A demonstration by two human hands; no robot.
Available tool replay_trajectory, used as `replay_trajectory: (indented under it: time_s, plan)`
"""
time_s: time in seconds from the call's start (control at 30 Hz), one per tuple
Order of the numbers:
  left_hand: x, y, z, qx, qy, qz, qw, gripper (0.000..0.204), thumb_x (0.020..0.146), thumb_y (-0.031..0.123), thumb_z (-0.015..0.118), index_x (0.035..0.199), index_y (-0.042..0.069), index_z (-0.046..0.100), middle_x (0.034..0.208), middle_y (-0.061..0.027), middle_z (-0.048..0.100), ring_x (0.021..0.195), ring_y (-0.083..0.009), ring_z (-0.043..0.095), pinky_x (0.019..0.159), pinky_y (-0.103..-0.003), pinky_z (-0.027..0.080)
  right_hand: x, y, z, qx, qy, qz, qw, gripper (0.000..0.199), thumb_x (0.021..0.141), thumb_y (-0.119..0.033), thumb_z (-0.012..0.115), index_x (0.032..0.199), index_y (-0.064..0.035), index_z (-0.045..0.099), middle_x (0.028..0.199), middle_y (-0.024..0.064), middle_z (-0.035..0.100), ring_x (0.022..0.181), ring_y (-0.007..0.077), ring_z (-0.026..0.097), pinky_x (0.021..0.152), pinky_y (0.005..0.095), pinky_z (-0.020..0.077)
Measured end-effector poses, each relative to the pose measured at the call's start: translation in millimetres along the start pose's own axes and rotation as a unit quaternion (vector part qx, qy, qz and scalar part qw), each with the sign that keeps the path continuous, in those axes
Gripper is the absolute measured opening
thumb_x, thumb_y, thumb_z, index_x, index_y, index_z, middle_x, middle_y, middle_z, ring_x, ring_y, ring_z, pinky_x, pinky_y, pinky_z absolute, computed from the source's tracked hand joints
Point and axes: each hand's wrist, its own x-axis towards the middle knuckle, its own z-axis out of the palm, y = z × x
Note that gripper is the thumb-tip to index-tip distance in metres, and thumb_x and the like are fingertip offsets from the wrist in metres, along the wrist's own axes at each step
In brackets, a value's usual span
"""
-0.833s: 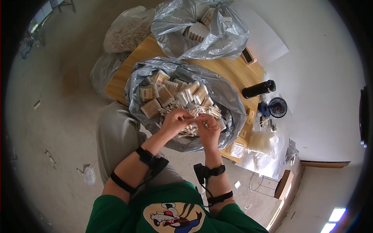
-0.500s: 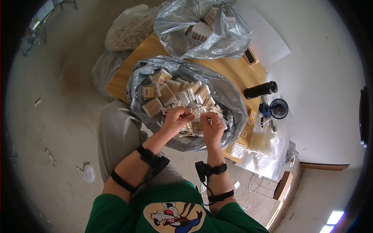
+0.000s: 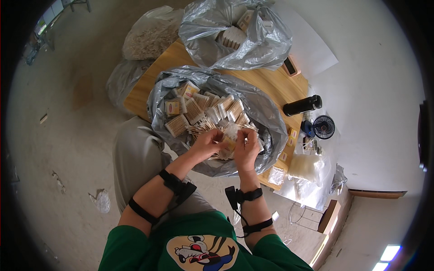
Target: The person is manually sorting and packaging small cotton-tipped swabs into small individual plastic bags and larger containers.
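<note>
Left hand and right hand are curled slightly apart over cotton swabs in a grey bag, can't tell their grip from here, wooden table and pale wall nearby.

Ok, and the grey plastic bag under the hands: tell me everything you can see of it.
The bag looks like thin, shiny, crinkled plastic, its mouth spread open in a rough oval. Inside lie packs of cotton swabs and loose swabs. It is in front of the person, overlapping the wooden table in view; its underside is hidden. The left hand and right hand are over its opening.
</note>
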Motion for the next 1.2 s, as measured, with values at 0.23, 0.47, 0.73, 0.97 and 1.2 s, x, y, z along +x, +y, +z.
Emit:
replay_trajectory:
  time_s: [0.23, 0.47, 0.73, 0.97, 1.2]
  plan:
    - [3.0, -13.4, 1.5, 0.071, 0.013, 0.085, 0.994, 0.04, 0.08, 0.021, 0.073, 0.108, -0.002, 0.056, 0.082, -0.0046, 0.062, 0.069, -0.0073, 0.055, 0.06, -0.023, 0.045, 6.8, -10.9, -2.8, 0.062, 0.043, 0.065, 0.995, 0.005, 0.088, -0.004, 0.058, 0.088, -0.0024, 0.053, 0.072, 0.0097, 0.061, 0.063, 0.0165, 0.059, 0.061, 0.0274, 0.0461]
    - [4.1, 1.4, 2.3, 0.093, 0.026, 0.046, 0.994, 0.028, 0.084, 0.009, 0.068, 0.108, -0.002, 0.058, 0.087, -0.0032, 0.064, 0.076, -0.0059, 0.058, 0.067, -0.021, 0.048, 2.8, -1.1, -1.9, 0.128, 0.141, 0.082, 0.978, 0.003, 0.092, -0.003, 0.053, 0.09, -0.0023, 0.05, 0.073, 0.005, 0.061, 0.067, 0.0099, 0.058, 0.062, 0.0226, 0.0447]
    - [5.6, 0.0, -3.0, 0.181, 0.114, 0.095, 0.972, 0.024, 0.079, 0.009, 0.072, 0.1, 0.001, 0.064, 0.078, -0.0067, 0.065, 0.067, -0.0106, 0.059, 0.063, -0.026, 0.048, 15.3, 20.1, -19.2, 0.125, 0.217, 0.109, 0.962, 0.005, 0.092, -0.006, 0.054, 0.09, -0.0035, 0.052, 0.078, 0.004, 0.061, 0.067, 0.009, 0.053, 0.063, 0.0227, 0.0436]
    - [6.8, -3.0, -17.4, 0.333, 0.23, 0.297, 0.865, 0.031, 0.077, -0.003, 0.064, 0.107, 0.002, 0.059, 0.105, -0.0129, 0.06, 0.093, -0.0292, 0.059, 0.076, -0.034, 0.049, 19.2, 19.2, -33.0, -0.001, 0.141, -0.012, 0.99, 0.004, 0.088, -0.004, 0.059, 0.086, -0.0026, 0.056, 0.082, 0.0046, 0.06, 0.074, 0.01, 0.054, 0.068, 0.0241, 0.0445]
    - [1.8, 3.4, -8.8, 0.324, 0.199, 0.324, 0.866, 0.033, 0.074, -0.007, 0.06, 0.106, 0.002, 0.06, 0.107, -0.0136, 0.058, 0.098, -0.0328, 0.057, 0.082, -0.038, 0.048, 12.4, 25.2, -50.1, 0.103, 0.211, 0.053, 0.971, 0.002, 0.089, -0.004, 0.058, 0.088, -0.0032, 0.057, 0.079, 0.0021, 0.058, 0.071, 0.0094, 0.052, 0.065, 0.0219, 0.0424]
